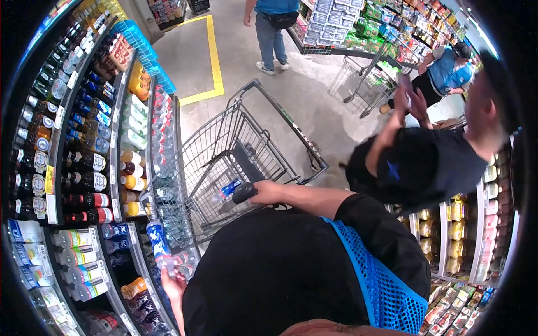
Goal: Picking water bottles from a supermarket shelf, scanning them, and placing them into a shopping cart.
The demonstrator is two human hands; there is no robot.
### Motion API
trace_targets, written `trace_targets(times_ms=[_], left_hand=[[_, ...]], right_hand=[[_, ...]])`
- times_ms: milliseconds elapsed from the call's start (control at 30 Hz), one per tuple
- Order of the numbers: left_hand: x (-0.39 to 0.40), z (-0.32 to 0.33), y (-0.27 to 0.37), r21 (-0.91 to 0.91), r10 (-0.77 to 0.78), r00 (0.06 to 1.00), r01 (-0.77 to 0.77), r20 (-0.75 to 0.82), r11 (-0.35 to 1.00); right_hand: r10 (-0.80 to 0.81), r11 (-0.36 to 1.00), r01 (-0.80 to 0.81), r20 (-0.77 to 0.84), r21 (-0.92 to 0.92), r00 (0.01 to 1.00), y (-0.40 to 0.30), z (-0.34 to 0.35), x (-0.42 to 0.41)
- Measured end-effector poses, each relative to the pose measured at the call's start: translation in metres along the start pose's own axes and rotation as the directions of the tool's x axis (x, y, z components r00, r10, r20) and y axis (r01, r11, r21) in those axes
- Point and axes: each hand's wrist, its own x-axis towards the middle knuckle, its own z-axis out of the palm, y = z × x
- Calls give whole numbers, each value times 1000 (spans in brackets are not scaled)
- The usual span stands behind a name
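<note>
My left hand (173, 284) is at the lower left, beside the drink shelves, with its fingers at the clear end of a plastic bottle (159, 243) with a blue label. The bottle is tilted, label end away from me. My right hand (267, 193) reaches across in front of my body over the shopping cart and grips a black rounded object (245, 192); its kind is not clear. Below that hand, another blue-labelled bottle (230, 189) lies in the wire shopping cart (210, 168). The cart's handle bar (290, 126) is on the far right side.
Drink shelves (115, 168) line the left, close to the cart. A person in black (420, 164) stands close on the right, hands raised around a phone-like object. Farther off are another cart (357, 84), a person in blue (271, 33) and a person in a blue vest (449, 73).
</note>
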Motion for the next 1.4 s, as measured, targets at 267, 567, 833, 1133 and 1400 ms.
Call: trace_targets(times_ms=[267, 567, 833, 1133, 1400], left_hand=[[-30, -68, 3, -29, 98, 985, -103, -140, 994], [-27, -95, 27, -204, 235, 969, -247, -80, 947], [2, -125, 34, 130, 446, 871, -476, 207, 869], [15, -102, 42, -226, 15, 808, 146, 588, 963], [35, -115, 52, -268, -98, 457, 668, 884, 694]], right_hand=[[49, 998, -46, 106, -35, 993, -21, 6, 1], [174, 974, -192, 143, 121, 974, -66, 25, -5], [-63, 990, 28, 252, 139, 966, -170, 69, 13], [-393, 913, 313, 359, 260, 847, -243, 131, 42], [-331, 944, 299, 357, 143, 874, -265, 143, 34]])
